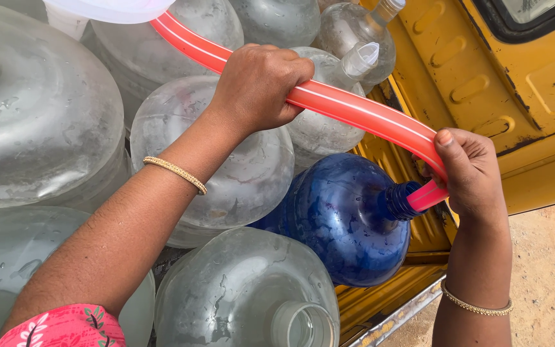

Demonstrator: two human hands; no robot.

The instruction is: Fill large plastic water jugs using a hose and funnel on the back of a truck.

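Note:
An orange-red hose [354,109] with pale stripes runs from the upper left down to the mouth of a dark blue water jug [342,222] lying on its side. My left hand [258,83] is wrapped around the hose near its middle. My right hand [470,173] grips the hose's end, which is pushed into the blue jug's neck [401,199]. Both wrists wear thin gold bangles.
Several large clear plastic water jugs [239,289] are packed tightly around the blue one, some with white caps [360,59]. They sit in a yellow vehicle bed [483,83] with a worn metal edge [393,318]. Sandy ground [547,270] lies at the lower right.

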